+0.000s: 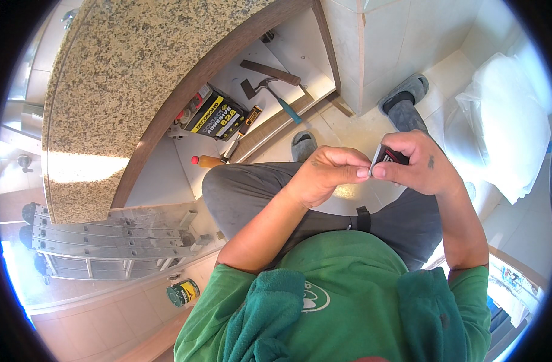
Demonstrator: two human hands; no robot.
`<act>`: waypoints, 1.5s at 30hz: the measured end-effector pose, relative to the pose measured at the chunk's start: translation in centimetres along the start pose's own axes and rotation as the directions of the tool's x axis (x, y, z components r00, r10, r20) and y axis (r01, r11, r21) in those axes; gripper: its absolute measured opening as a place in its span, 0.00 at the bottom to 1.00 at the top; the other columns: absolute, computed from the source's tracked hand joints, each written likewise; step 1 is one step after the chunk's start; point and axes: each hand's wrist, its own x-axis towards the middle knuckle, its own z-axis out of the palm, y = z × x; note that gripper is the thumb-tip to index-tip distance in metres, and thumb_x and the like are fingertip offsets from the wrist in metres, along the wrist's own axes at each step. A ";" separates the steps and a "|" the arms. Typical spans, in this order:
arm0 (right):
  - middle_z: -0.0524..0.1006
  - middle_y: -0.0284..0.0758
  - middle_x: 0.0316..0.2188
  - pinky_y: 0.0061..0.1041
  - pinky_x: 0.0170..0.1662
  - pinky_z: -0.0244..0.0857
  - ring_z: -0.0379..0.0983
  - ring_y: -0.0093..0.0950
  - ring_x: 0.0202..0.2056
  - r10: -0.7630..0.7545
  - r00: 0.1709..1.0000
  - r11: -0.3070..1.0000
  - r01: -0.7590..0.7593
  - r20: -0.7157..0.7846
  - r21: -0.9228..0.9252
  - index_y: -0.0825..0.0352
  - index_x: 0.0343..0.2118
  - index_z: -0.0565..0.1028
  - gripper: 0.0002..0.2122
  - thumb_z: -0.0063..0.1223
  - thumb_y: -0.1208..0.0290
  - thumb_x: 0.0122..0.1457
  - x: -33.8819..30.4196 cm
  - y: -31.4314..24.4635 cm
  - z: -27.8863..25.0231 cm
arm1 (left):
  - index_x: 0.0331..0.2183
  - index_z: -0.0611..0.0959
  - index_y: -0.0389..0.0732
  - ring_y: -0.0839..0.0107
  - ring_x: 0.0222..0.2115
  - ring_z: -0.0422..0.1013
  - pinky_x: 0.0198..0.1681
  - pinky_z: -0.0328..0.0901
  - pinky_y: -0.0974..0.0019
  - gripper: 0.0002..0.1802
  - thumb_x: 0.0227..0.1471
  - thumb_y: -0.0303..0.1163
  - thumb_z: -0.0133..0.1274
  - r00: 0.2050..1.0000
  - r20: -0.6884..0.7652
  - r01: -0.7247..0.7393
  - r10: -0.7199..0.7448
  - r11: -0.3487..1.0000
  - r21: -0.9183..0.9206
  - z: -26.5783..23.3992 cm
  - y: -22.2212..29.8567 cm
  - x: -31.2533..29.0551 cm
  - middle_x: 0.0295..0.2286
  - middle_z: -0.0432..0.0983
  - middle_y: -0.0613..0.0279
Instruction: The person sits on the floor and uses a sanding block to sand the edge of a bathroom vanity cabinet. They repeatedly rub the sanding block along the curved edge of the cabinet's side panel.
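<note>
In front of my knees, my right hand [425, 161] is closed round a small flat black-and-red thing [394, 156] with a pale, thin edge; its exact kind is not clear. My left hand [329, 174] meets it there, thumb and forefinger pinched on that pale edge [374, 161]. Most of the held thing is hidden by my right fingers. Beyond my left knee, a hammer [284, 107] with a teal handle lies in the open cabinet, close to a strip of wood [270, 72]. A black-and-yellow adhesive container [218, 116] stands beside them.
A speckled stone counter [125, 72] overhangs the cabinet at left. A small bottle with a red cap [208, 161] lies near the cabinet's front edge. A folded metal ladder [107, 244] and a green tin [183, 292] are at lower left. Clear plastic sheeting [499, 120] hangs at right.
</note>
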 end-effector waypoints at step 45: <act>0.74 0.36 0.20 0.22 0.24 0.66 0.71 0.24 0.19 0.026 0.990 0.570 0.101 -0.140 0.816 0.67 0.30 0.70 0.15 0.52 0.60 0.66 -0.1 3.9 2.3 | 0.21 0.66 0.48 0.72 0.24 0.57 0.30 0.56 0.67 0.20 0.66 0.42 0.39 0.990 -0.025 -0.128 0.142 0.787 -0.604 0.4 1.2 0.5 0.20 0.59 0.69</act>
